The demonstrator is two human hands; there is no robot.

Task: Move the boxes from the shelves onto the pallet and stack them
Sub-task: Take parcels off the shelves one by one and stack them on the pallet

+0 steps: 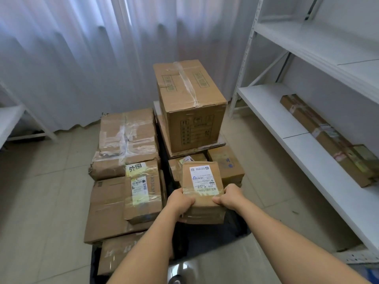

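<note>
Nearest the camera, two bare forearms reach forward over the dark pallet point(205, 240), whose near edge shows bare black between the stacks. The left hand point(180, 201) curls its fingers round the near left corner of a small flat brown cardboard box with a white shipping label point(202, 185), thumb on top and fingers wrapped under the edge. The right hand point(229, 196) grips the near right corner the same way. The box sits between the two hands and reaches away from them, its long axis running from the person toward the far end of the pallet, label face up with the print upside down to the viewer. It is over the pallet's near right part; whether it rests on something below cannot be told.

Along the pallet's left edge lies a pile of taped brown cardboard boxes point(127, 160), one bearing a yellow-green label. Beyond the held box, at the far right, a large upright brown cardboard carton point(190, 107) stands on a flat board over lower boxes.

To the right, a white metal shelf unit point(287, 124) carries a long narrow brown cardboard parcel point(328, 140) along its back edge.
</note>
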